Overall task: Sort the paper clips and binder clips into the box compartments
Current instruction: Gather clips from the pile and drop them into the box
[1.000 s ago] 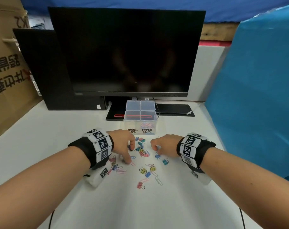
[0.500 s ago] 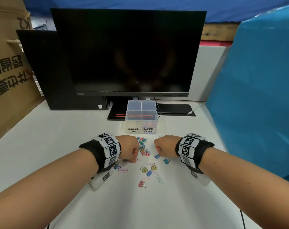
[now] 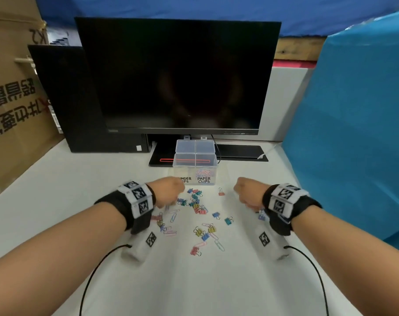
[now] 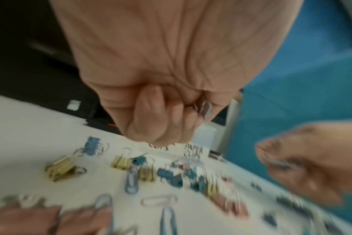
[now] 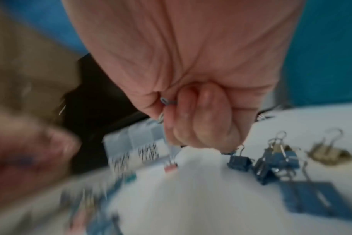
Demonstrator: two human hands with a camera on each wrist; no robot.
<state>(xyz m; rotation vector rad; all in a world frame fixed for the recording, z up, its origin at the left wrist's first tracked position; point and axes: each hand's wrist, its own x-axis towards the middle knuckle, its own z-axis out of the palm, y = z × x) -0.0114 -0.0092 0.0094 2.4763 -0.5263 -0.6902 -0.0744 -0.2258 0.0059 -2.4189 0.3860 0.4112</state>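
A clear two-compartment box (image 3: 186, 165) stands before the monitor, labelled BINDER CLIPS on the left and PAPER CLIPS on the right. Several paper clips (image 3: 204, 172) lie in the right compartment. Loose coloured binder clips and paper clips (image 3: 197, 205) are scattered on the white table between my hands. My left hand (image 3: 170, 192) is a raised fist just in front of the box's left label; a blue paper clip (image 4: 206, 109) sticks out between its fingers. My right hand (image 3: 247, 195) is a fist to the right of the pile, gripping a thin wire clip (image 5: 166, 101) whose kind I cannot tell.
A dark monitor (image 3: 178, 76) and its base (image 3: 239, 152) stand behind the box, with a black computer tower (image 3: 64, 99) at the left. A cardboard carton (image 3: 9, 99) borders the left side, and a blue cover (image 3: 353, 133) the right. Blue binder clips (image 5: 271, 163) lie under my right hand.
Both hands have closed into fists and risen off the pile. The left moved forward toward the box, and the right moved out to the right.
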